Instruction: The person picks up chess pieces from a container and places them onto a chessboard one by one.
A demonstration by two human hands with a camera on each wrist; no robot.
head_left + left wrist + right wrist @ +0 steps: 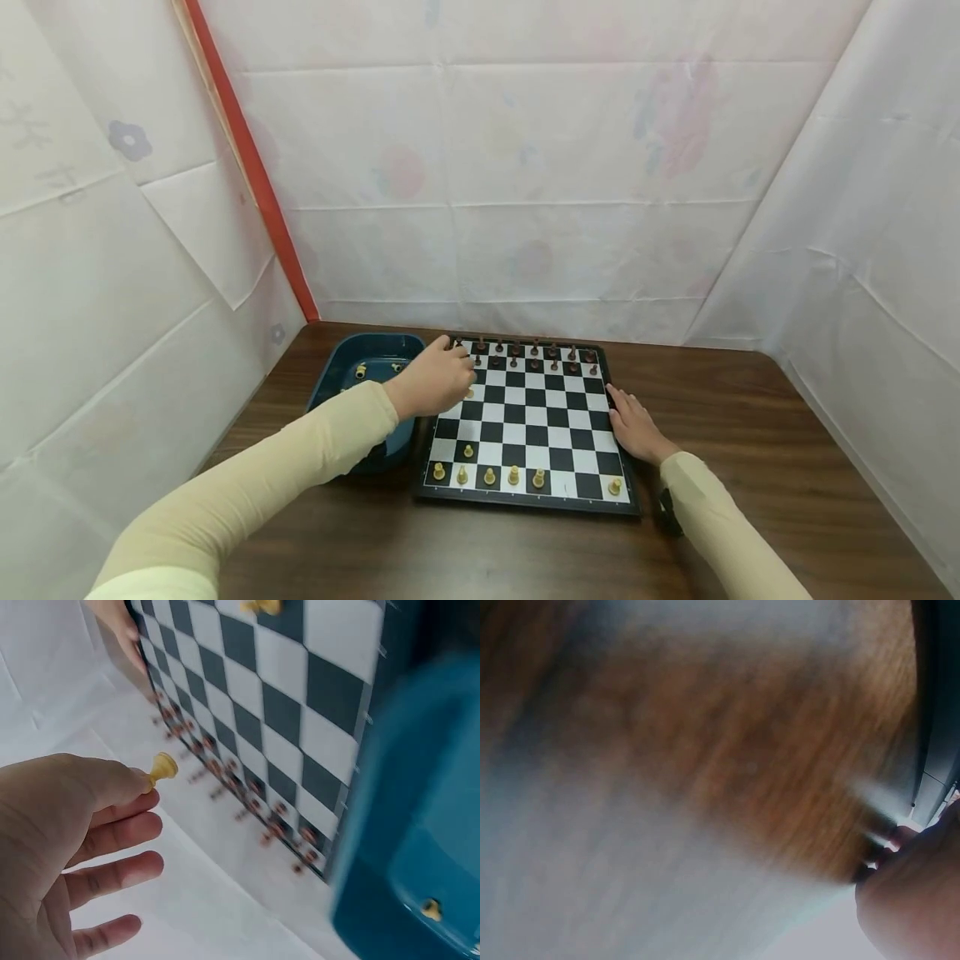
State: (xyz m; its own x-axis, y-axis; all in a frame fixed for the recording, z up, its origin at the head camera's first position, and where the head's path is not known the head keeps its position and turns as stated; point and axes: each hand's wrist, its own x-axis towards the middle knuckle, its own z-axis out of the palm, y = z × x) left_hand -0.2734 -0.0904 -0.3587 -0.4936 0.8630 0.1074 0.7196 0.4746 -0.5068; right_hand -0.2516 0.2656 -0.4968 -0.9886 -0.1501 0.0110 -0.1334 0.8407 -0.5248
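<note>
My left hand (433,379) is over the far left part of the chessboard (493,432). It pinches a pale yellow chess pawn (162,768) between thumb and forefinger, while the other fingers spread out loosely. Along the board's right edge rests my right hand (637,427), fingers extended; in the right wrist view this hand (911,892) appears at the lower right. Several yellow pieces, such as a corner piece (438,472), stand on the nearest row. One yellow pawn (468,451) stands in the row ahead of them. Dark brown pieces (534,364) fill the two far rows.
A blue tray (321,392) with a few yellow pieces, one of them a small piece (361,370), sits left of the board. Brown wooden tabletop (720,400) surrounds both. Pale patterned sheets (525,150) hang behind and at the sides.
</note>
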